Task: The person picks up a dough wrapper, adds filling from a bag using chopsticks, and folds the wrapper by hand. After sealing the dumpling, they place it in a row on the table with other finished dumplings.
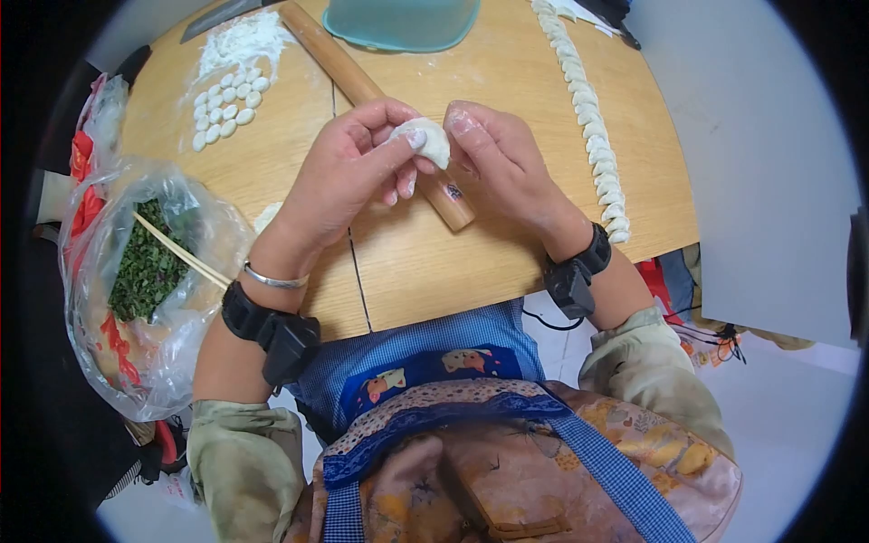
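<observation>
- One flour-dusted left hand (362, 149): thumb and fingers closed around a white half-moon dough dumpling (429, 143), above the yellow wood-grained bench (444, 281).
- Right hand (503, 154): fingers curled beside the dumpling; contact or grip cannot be confirmed.
- Brown cylindrical wooden rolling pin (326, 45): diagonal, beneath the hands.
- White crescent dumplings (589, 118): long row, right.
- Crinkled clear plastic bag (213, 240): chopped green leaves (143, 271).

A food-making spot, home kitchen or small eatery hard to tell, wooden table (507, 290) with scattered flour (244, 41), rolling pin (337, 56), dough pieces (245, 116), a row of dumplings (595, 136), teal basin (403, 25), bagged chopped greens (145, 271) with chopsticks (186, 256), checked apron (625, 475), plain pale walls (769, 181).
</observation>
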